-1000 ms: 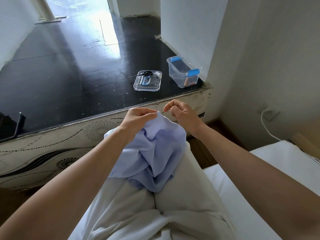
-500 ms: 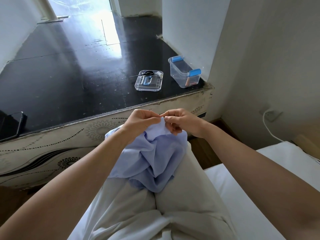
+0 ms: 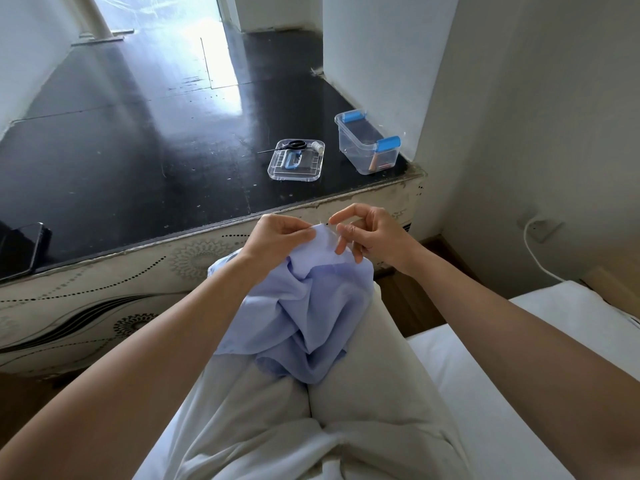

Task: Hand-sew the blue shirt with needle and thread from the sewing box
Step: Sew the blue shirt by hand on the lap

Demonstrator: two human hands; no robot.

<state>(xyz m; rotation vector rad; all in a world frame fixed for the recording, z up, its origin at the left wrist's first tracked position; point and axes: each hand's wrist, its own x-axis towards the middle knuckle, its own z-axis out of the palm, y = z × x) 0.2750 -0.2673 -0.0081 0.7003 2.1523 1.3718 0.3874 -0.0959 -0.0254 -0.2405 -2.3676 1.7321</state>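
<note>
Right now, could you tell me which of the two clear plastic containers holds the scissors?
The flat tray, left of the deeper blue-clipped box; scissors lie across its far edge.

Arms forward; left hand point(image 3: 277, 237) pinching, right hand point(image 3: 375, 237) fingers point(image 3: 343, 242) loosely curled.

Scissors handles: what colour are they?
Black. The scissors handles show best in the head view.

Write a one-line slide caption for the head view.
Lap sewing: left hand pinches an edge of the blue shirt, right hand close beside.
</note>
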